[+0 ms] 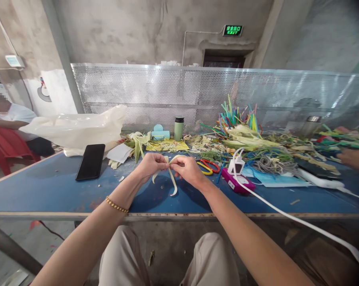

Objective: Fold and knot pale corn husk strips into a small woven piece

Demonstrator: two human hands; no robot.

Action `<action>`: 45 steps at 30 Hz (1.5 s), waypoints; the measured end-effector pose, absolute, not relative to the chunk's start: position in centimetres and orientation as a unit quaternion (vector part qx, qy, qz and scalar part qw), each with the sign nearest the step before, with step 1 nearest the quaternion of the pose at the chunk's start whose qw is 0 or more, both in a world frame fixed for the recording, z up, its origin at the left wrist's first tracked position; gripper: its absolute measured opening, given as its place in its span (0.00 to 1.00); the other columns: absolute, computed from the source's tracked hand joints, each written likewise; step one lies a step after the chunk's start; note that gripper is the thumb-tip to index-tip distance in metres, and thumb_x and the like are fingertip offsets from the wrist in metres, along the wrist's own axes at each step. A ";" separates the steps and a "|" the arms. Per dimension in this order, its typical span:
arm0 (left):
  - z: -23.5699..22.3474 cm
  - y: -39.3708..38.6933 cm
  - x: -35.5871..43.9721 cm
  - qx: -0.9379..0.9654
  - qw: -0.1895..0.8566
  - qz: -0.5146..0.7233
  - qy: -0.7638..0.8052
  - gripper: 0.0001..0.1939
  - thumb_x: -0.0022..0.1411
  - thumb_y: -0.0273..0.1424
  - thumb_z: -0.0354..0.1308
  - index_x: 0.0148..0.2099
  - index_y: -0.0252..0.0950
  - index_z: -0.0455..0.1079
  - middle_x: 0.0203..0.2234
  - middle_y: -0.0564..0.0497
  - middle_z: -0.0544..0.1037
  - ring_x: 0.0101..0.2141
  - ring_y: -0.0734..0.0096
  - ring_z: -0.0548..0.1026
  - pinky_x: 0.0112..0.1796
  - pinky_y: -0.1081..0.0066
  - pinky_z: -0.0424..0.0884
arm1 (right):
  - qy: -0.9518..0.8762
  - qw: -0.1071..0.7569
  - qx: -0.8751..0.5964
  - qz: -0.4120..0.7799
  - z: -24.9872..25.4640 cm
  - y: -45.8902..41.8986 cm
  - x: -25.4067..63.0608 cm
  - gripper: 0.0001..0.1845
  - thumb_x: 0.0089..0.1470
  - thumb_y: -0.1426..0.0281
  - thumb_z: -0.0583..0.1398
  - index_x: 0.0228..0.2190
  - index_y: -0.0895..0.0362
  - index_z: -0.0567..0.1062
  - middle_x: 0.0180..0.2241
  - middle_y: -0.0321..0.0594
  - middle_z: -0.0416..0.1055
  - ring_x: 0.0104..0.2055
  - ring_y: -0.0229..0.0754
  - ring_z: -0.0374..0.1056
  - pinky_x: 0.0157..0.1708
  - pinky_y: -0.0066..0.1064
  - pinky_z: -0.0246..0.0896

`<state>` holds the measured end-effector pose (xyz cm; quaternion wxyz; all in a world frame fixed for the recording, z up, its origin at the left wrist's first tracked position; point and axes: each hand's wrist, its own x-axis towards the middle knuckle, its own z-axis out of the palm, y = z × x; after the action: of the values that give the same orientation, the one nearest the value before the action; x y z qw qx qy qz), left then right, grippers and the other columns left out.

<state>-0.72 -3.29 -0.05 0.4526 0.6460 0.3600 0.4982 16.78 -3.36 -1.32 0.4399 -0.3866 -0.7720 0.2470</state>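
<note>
Both my hands meet over the front of the blue table. My left hand (pixel 152 163) pinches one side of a pale, yellowish-green husk strip (pixel 173 184), and my right hand (pixel 187 169) pinches the same strip close beside it. Two ends of the strip hang below the fingers and curl, and a loop shows above the right fingers. Whether it is knotted is hidden by my fingertips. Just right of my right hand lie yellow-handled scissors (pixel 205 170) and a red-handled pair (pixel 213 165).
A black phone (pixel 90 162) and white paper (pixel 119 153) lie left. Behind stand a green flask (pixel 178 128) and heaped husks (pixel 248 139). Right are a purple power socket (pixel 237 182) with a white cable, a blue mask (pixel 277 178) and another person's hand (pixel 355 158).
</note>
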 end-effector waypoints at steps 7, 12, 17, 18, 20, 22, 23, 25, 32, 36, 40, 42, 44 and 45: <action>-0.8 -2.4 -0.7 0.660 0.414 0.487 0.394 0.12 0.37 0.31 0.71 0.19 0.32 0.70 0.14 0.52 0.72 0.19 0.75 0.67 0.23 0.73 0.61 | -0.774 0.432 -0.419 0.197 -1.2 -3.7 16.3 0.06 0.50 0.75 0.59 0.24 0.57 0.75 0.18 0.34 0.71 0.19 0.35 0.67 0.25 0.27 0.62; -0.8 -2.5 -0.3 0.646 0.415 0.517 0.379 0.13 0.38 0.31 0.72 0.20 0.32 0.70 0.14 0.53 0.71 0.19 0.77 0.66 0.23 0.74 0.60 | -0.731 0.457 -0.441 0.250 -1.0 -3.7 15.9 0.05 0.49 0.74 0.60 0.24 0.57 0.75 0.16 0.33 0.69 0.16 0.34 0.64 0.18 0.26 0.58; 0.0 -3.5 -0.2 0.580 0.565 0.510 0.291 0.14 0.44 0.33 0.71 0.32 0.30 0.75 0.23 0.50 0.76 0.23 0.77 0.70 0.27 0.75 0.65 | -0.642 0.524 -0.393 0.400 -0.7 -3.7 16.2 0.09 0.47 0.65 0.63 0.27 0.59 0.75 0.18 0.34 0.70 0.18 0.34 0.64 0.16 0.24 0.58; 0.1 -3.7 -0.2 0.571 0.578 0.506 0.290 0.15 0.45 0.34 0.71 0.33 0.29 0.75 0.23 0.49 0.77 0.24 0.76 0.71 0.27 0.75 0.66 | -0.633 0.530 -0.386 0.411 -0.7 -3.7 16.2 0.11 0.46 0.64 0.64 0.27 0.59 0.75 0.19 0.34 0.70 0.18 0.34 0.64 0.16 0.24 0.58; 0.1 -3.7 -0.2 0.566 0.582 0.504 0.295 0.16 0.46 0.35 0.70 0.34 0.29 0.75 0.24 0.48 0.77 0.25 0.75 0.72 0.28 0.75 0.66 | -0.622 0.535 -0.382 0.425 -0.7 -3.8 16.3 0.13 0.45 0.62 0.66 0.27 0.59 0.75 0.19 0.33 0.69 0.18 0.33 0.63 0.16 0.24 0.58; -0.1 -3.7 -0.1 0.572 0.569 0.512 0.295 0.16 0.45 0.34 0.71 0.34 0.29 0.75 0.24 0.48 0.78 0.25 0.74 0.73 0.28 0.74 0.66 | -0.616 0.538 -0.383 0.429 -0.7 -3.8 16.3 0.14 0.44 0.62 0.66 0.27 0.59 0.74 0.19 0.33 0.69 0.18 0.33 0.63 0.15 0.23 0.57; -0.2 -3.6 -0.1 0.575 0.560 0.519 0.294 0.16 0.45 0.34 0.71 0.34 0.30 0.75 0.23 0.49 0.78 0.24 0.75 0.73 0.28 0.74 0.66 | -0.615 0.539 -0.385 0.428 -0.7 -3.8 16.2 0.14 0.43 0.61 0.66 0.27 0.60 0.74 0.19 0.34 0.69 0.18 0.33 0.63 0.15 0.24 0.57; -0.4 -3.4 0.0 0.583 0.535 0.535 0.297 0.15 0.43 0.32 0.72 0.32 0.30 0.74 0.20 0.51 0.76 0.22 0.76 0.71 0.27 0.74 0.66 | -0.621 0.534 -0.393 0.418 -0.8 -3.8 16.1 0.14 0.44 0.62 0.66 0.27 0.60 0.74 0.19 0.34 0.70 0.17 0.33 0.63 0.14 0.24 0.57; -0.7 -3.2 0.0 0.612 0.489 0.529 0.327 0.12 0.45 0.33 0.69 0.28 0.31 0.72 0.18 0.51 0.75 0.21 0.76 0.70 0.26 0.74 0.64 | -0.625 0.533 -0.414 0.392 -0.6 -4.0 15.9 0.12 0.43 0.63 0.66 0.28 0.59 0.74 0.21 0.34 0.70 0.18 0.34 0.64 0.13 0.24 0.56; -0.5 -3.5 0.2 0.611 0.509 0.511 0.326 0.11 0.46 0.31 0.69 0.29 0.30 0.74 0.18 0.50 0.75 0.21 0.76 0.71 0.27 0.75 0.66 | -0.605 0.565 -0.379 0.412 -0.3 -4.1 16.0 0.18 0.40 0.59 0.68 0.28 0.59 0.74 0.19 0.32 0.67 0.16 0.31 0.58 0.12 0.24 0.51; -0.4 -3.7 0.1 0.577 0.580 0.497 0.289 0.13 0.44 0.28 0.71 0.34 0.28 0.77 0.24 0.47 0.79 0.24 0.75 0.74 0.28 0.76 0.67 | -0.590 0.576 -0.388 0.412 -0.4 -3.9 16.2 0.19 0.38 0.58 0.70 0.24 0.60 0.74 0.14 0.30 0.63 0.14 0.30 0.53 0.12 0.25 0.48; -0.3 -3.7 0.0 0.553 0.615 0.488 0.278 0.16 0.43 0.28 0.72 0.37 0.29 0.79 0.28 0.46 0.81 0.26 0.74 0.76 0.29 0.75 0.69 | -0.571 0.583 -0.374 0.440 -0.5 -3.7 16.3 0.18 0.39 0.58 0.70 0.24 0.60 0.74 0.14 0.29 0.62 0.15 0.31 0.54 0.13 0.25 0.48; -0.2 -3.7 -0.1 0.548 0.629 0.479 0.273 0.16 0.44 0.29 0.72 0.38 0.30 0.79 0.30 0.45 0.81 0.27 0.73 0.76 0.30 0.74 0.71 | -0.553 0.587 -0.344 0.480 -0.5 -3.6 16.4 0.18 0.38 0.59 0.71 0.24 0.59 0.74 0.15 0.29 0.62 0.15 0.30 0.53 0.14 0.24 0.48; -0.2 -3.7 -0.1 0.553 0.629 0.475 0.271 0.15 0.44 0.29 0.72 0.37 0.30 0.79 0.30 0.45 0.81 0.27 0.72 0.76 0.31 0.73 0.71 | -0.548 0.587 -0.331 0.496 -0.5 -3.5 16.4 0.19 0.37 0.59 0.71 0.24 0.60 0.75 0.15 0.29 0.63 0.16 0.30 0.53 0.13 0.24 0.48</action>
<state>-0.06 -3.74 -0.22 0.6286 0.5530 0.2714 0.4747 16.44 -3.51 -0.53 0.5871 -0.3306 -0.5479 0.4958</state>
